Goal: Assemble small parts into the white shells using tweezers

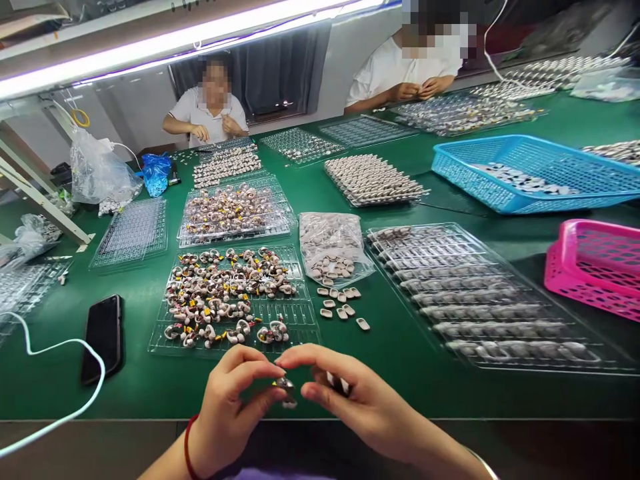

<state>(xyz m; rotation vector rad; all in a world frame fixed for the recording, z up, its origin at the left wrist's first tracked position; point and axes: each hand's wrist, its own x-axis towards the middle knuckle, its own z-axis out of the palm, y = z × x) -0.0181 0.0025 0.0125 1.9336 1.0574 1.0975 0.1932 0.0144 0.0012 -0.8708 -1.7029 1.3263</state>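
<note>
My left hand [233, 407] and my right hand [350, 400] meet at the near edge of the green table [140, 393], fingertips touching. Between them they pinch a small grey and white part [286, 388]. The right hand also keeps another small piece [337, 383] under its fingers. Just beyond the hands lies a clear tray [300, 317] heaped with small wound parts [225, 290] with yellow tape. To its right, a few loose pale shells [343, 308] lie on the table below a plastic bag [333, 247] of the same shells.
A black phone [103, 335] and a white cable [55, 347] lie at left. A clear tray of filled rows [480, 300] sits at right, with a pink basket [595, 263] and a blue basket [530, 170] beyond. Two people work at the far side.
</note>
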